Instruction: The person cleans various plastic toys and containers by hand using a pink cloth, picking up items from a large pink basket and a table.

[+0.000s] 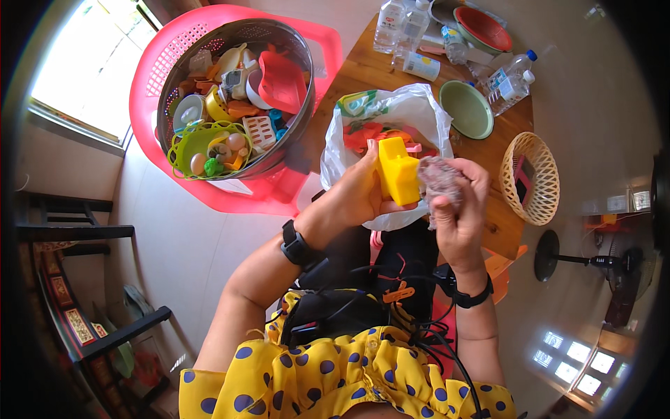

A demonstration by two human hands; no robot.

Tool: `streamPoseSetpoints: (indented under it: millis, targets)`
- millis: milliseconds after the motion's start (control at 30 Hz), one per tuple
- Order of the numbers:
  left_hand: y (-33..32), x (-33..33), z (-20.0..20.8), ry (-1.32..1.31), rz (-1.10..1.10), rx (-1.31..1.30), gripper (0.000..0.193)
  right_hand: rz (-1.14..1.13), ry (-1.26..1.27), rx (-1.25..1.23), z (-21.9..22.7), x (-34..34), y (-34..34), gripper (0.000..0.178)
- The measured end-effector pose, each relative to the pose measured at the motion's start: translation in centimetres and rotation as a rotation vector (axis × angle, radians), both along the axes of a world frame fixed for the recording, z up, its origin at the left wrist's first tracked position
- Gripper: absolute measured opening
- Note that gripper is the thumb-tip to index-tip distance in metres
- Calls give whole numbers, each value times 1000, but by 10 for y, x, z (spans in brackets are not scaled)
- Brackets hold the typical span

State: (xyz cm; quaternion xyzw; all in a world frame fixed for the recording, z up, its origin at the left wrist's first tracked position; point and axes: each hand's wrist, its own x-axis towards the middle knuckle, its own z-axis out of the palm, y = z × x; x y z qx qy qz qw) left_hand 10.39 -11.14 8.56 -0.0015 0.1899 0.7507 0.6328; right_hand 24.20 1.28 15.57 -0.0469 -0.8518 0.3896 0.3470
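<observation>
My left hand (354, 187) grips a yellow plastic piece (399, 171), boxy with a notched side, its fingers and thumb closed around the left and lower edges. My right hand (466, 209) pinches a crumpled greyish-purple cloth (441, 183) right beside the piece's right side; whether cloth and piece touch is hard to tell. Below both hands, a white plastic bag (333, 155) stands open at the table's near edge. Red and orange pieces (364, 134) lie inside it, partly hidden by my left hand and the yellow piece.
At left, a pink plastic chair (148, 105) carries a large metal tub (307, 66) heaped with plastic toys. On the wooden table (352, 70) are several clear bottles (413, 26), a green bowl (466, 109), a red bowl (483, 29) and a woven basket (551, 174). A fan (548, 256) stands right.
</observation>
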Motion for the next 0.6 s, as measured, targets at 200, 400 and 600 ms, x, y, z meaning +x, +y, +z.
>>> streamPoseSetpoints:
  millis: [200,400,600]
  targets:
    - [-7,7,-6,130,-107,96,69,-78,-106,390,-13,2,-2,20]
    - [-3,9,8,351,-148,-55,67,-165,-122,229,-6,6,3,21]
    - [-7,-3,-7,225,57,-97,58,7,-191,-139,5,8,-2,19]
